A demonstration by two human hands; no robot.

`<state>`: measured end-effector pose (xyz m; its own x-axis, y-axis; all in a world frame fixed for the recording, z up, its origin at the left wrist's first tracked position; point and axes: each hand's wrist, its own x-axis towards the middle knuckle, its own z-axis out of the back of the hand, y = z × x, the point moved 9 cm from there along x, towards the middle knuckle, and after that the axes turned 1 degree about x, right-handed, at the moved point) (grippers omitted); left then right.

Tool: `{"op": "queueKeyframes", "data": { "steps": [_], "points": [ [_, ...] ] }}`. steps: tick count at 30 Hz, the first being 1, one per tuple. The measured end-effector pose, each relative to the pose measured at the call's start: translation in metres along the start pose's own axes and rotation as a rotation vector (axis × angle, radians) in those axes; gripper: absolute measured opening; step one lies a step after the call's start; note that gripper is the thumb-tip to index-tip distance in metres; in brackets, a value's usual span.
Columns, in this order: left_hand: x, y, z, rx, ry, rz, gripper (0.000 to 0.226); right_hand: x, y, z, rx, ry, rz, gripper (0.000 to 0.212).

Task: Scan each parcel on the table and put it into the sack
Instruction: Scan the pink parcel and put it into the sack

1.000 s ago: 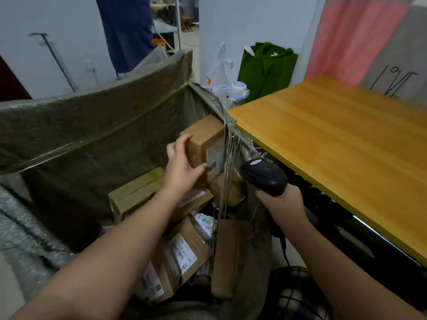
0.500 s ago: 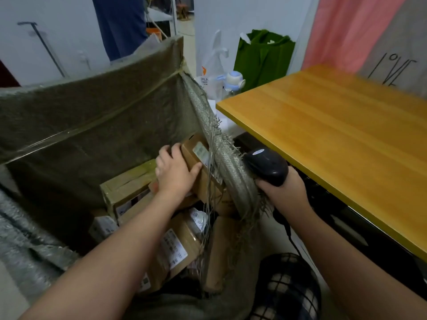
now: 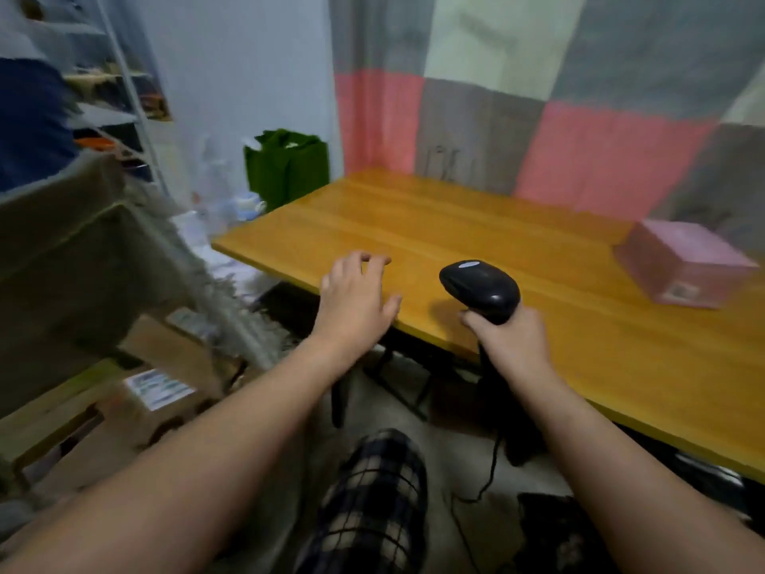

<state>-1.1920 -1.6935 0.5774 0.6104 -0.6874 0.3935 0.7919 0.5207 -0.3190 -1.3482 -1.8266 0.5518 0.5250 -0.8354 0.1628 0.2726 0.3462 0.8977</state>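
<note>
A pink parcel (image 3: 683, 263) with a small label sits on the wooden table (image 3: 455, 225) at the far right. My left hand (image 3: 356, 300) hovers empty over the table's near left corner, fingers loosely spread. Just to its right, my right hand (image 3: 511, 339) grips the handle of a black barcode scanner (image 3: 480, 285), held upright at the table's front edge. The grey-green woven sack (image 3: 70, 258) stands open at the left, with several brown labelled parcels (image 3: 165, 379) inside it. The view is blurred by motion.
A green bag (image 3: 285, 165) stands on the floor beyond the table's far left corner. A patchwork curtain (image 3: 538, 97) hangs behind the table. The scanner's cable (image 3: 488, 478) drops to the floor beside my checked trouser leg (image 3: 372, 499). A shelf rack (image 3: 120, 101) stands at the far left.
My left hand let go of the brown parcel in the sack and swung right, over the table's corner. My view turned right, bringing the pink parcel into sight. The scanner stays in my right hand.
</note>
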Motion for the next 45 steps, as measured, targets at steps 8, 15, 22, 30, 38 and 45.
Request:
{"op": "queueKeyframes", "data": {
  "steps": [8, 15, 22, 30, 38, 45],
  "points": [
    [0.025, -0.2, -0.083, -0.192, 0.139, -0.281, 0.052, -0.015, -0.075, 0.201, 0.015, -0.366, -0.185, 0.024],
    [0.078, -0.326, -0.147, -0.266, 0.235, -0.477, 0.055, 0.022, -0.111, 0.3, 0.127, -0.527, -0.296, 0.015],
    [0.141, -0.396, -0.218, -0.135, 0.44, -0.535, 0.057, 0.09, -0.143, 0.321, 0.414, -0.527, -0.416, 0.018],
    [0.13, -0.332, -0.208, -0.391, 0.445, -0.491, 0.049, 0.122, -0.154, 0.283, 0.657, -0.364, -0.492, 0.03],
    [0.121, -0.23, -0.161, -0.26, 0.427, -0.124, 0.08, 0.092, -0.121, 0.171, 0.808, -0.106, -0.414, 0.047],
    [0.11, -0.161, -0.128, -0.548, 0.411, 0.038, 0.072, 0.06, -0.108, 0.143, 0.766, -0.16, -0.463, 0.033]
  ]
}}
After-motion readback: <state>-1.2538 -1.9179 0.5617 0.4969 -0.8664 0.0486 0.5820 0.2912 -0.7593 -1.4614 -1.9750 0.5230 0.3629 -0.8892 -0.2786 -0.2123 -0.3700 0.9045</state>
